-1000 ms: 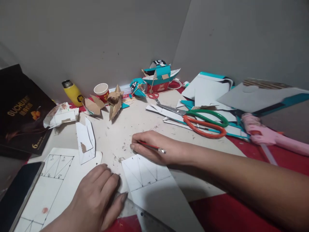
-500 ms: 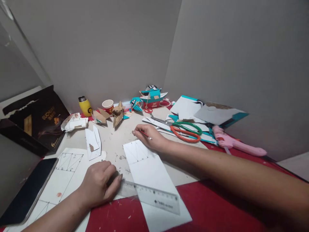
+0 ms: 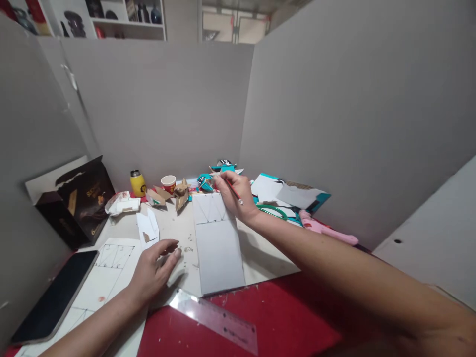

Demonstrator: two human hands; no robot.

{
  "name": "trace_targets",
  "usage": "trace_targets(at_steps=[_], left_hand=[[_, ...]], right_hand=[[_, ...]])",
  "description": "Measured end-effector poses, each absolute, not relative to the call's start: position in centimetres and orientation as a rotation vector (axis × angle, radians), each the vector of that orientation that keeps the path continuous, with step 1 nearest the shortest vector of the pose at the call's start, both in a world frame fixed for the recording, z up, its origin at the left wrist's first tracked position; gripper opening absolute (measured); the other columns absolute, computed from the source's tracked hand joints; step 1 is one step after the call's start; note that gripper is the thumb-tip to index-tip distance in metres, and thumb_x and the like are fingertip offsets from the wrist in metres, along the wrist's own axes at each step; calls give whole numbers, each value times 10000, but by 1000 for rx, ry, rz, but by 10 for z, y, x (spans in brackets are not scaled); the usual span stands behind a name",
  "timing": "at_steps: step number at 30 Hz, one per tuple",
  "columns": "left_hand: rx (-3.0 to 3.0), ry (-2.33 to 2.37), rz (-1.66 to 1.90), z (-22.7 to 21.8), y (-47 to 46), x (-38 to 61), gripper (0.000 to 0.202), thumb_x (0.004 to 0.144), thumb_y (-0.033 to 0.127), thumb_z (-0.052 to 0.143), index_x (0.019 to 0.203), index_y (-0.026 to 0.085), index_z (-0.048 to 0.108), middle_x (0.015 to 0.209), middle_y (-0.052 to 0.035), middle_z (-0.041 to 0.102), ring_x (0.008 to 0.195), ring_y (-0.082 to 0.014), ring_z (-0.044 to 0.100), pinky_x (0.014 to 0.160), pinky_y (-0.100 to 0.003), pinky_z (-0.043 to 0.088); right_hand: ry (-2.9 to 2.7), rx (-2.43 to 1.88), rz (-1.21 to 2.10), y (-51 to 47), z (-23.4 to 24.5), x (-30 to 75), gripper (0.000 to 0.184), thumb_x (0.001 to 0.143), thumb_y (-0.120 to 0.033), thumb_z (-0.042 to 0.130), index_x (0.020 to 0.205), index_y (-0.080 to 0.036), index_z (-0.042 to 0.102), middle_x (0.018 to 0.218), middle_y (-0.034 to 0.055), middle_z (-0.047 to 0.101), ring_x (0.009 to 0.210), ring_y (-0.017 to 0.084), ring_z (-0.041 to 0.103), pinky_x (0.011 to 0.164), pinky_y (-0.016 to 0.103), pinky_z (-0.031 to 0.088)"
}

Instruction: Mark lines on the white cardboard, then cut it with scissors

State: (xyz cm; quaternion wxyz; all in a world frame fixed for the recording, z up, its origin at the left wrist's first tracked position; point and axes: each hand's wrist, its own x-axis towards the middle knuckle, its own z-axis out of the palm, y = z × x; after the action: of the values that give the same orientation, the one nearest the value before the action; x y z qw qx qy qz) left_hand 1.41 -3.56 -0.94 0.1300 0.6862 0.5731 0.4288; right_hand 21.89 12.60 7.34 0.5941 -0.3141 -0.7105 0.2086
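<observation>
My right hand (image 3: pixel 235 193) is closed on a red pencil (image 3: pixel 234 191) and also grips the far end of a white card strip (image 3: pixel 218 245), which carries drawn lines and is tipped up off the table. My left hand (image 3: pixel 153 270) rests on the table with fingers stretched toward the strip's left edge, holding nothing. A clear plastic ruler (image 3: pixel 217 320) lies loose on the red table surface (image 3: pixel 290 317) just in front of the strip.
A white sheet with drawn triangles (image 3: pixel 111 263) and a black phone (image 3: pixel 55 297) lie at left. A dark box (image 3: pixel 80 201), yellow bottle (image 3: pixel 138 183), paper cup (image 3: pixel 168 183), card scraps, green scissors (image 3: pixel 273 210) and a pink glue gun (image 3: pixel 323 230) crowd the back. Grey partition walls enclose the desk.
The view has pulled back and up. My right hand has lifted the strip's far end and moved away from me. My left hand has come off the ruler, which now lies free.
</observation>
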Motion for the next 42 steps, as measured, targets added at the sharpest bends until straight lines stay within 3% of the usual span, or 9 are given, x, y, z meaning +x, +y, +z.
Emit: trace_targets(at_steps=[4, 9, 17, 22, 30, 36, 42], left_hand=[[1707, 1522, 1349, 8, -39, 22, 372, 928, 446, 552, 1137, 160, 667, 1070, -136, 739, 985, -257, 698, 845, -420, 561], [1436, 1388, 1456, 31, -45, 29, 432, 857, 506, 640, 1122, 169, 697, 1026, -111, 745, 920, -244, 705, 808, -387, 584], [1142, 1374, 1629, 34, -45, 21, 343, 719, 474, 784, 868, 168, 736, 801, -26, 704, 737, -161, 638, 634, -244, 541], [1121, 1335, 1611, 32, -42, 19, 276, 731, 423, 778, 786, 161, 710, 677, 12, 636, 610, -120, 565, 590, -232, 506], [1059, 1334, 1692, 28, -36, 10, 265, 759, 432, 748, 789, 183, 663, 644, 49, 581, 562, -84, 483, 528, -180, 416], [1038, 1345, 1619, 25, -36, 11, 260, 772, 415, 745, 746, 180, 636, 603, 68, 518, 532, -68, 432, 519, -169, 378], [1028, 1320, 1370, 16, -36, 13, 298, 792, 461, 730, 762, 170, 669, 635, 13, 618, 545, -115, 537, 543, -219, 437]], right_hand=[[-1562, -716, 499, 124, 84, 209, 287, 859, -423, 519, 670, -207, 521, 604, -26, 480, 610, 147, 432, 626, 286, 359], [-1594, -673, 606, 110, 77, 189, 286, 841, -411, 538, 647, -201, 527, 625, -16, 520, 642, 157, 476, 645, 283, 382], [-1670, -667, 786, 75, 59, 166, 252, 823, -373, 574, 647, -196, 537, 628, -16, 541, 648, 160, 498, 652, 282, 392], [-1663, -670, 895, 71, 55, 166, 248, 822, -388, 587, 673, -192, 562, 662, -13, 554, 673, 159, 501, 658, 278, 399], [-1767, -647, 1354, 67, 40, 191, 327, 882, -504, 542, 800, -191, 585, 563, -58, 463, 465, 105, 420, 417, 221, 341], [-1834, -516, 1622, 60, 23, 208, 311, 856, -464, 627, 813, -156, 629, 550, -65, 481, 425, 70, 397, 390, 194, 313], [-1635, -530, 1586, 75, 17, 213, 304, 863, -460, 624, 879, -157, 647, 630, -43, 552, 476, 70, 463, 424, 189, 338]])
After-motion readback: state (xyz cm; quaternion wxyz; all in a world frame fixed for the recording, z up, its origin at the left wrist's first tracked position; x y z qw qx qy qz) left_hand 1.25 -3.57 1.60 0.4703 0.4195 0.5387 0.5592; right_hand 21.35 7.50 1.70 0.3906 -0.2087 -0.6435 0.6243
